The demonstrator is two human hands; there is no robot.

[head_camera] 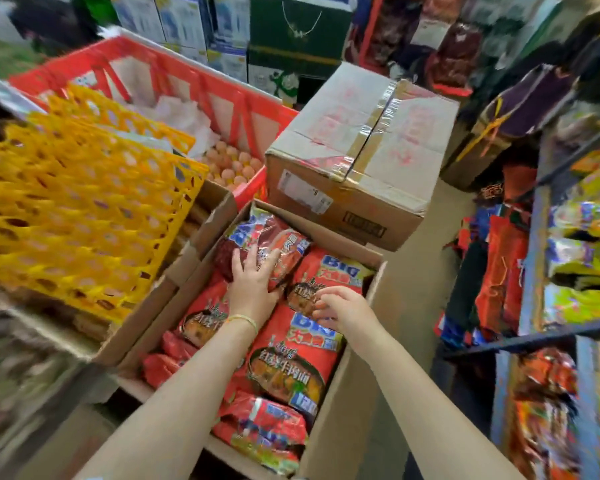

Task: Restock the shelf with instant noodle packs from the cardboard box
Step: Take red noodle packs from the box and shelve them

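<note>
An open cardboard box [340, 393] sits low in the middle, filled with several red instant noodle packs [293, 362]. My left hand [253, 282] lies on a darker red pack [274, 244] at the box's far end, fingers spread over it and the thumb at its right edge. My right hand [340, 306] hovers over another red pack [326, 275], fingers loosely curled and holding nothing. The blue metal shelf [537, 258] stands at the right with colourful packs on it.
A sealed, taped cardboard box [361, 147] stands just beyond the open one. Yellow egg trays [77, 209] are stacked at the left, and a red crate [201, 84] with eggs is behind them. Stacked cartons fill the background.
</note>
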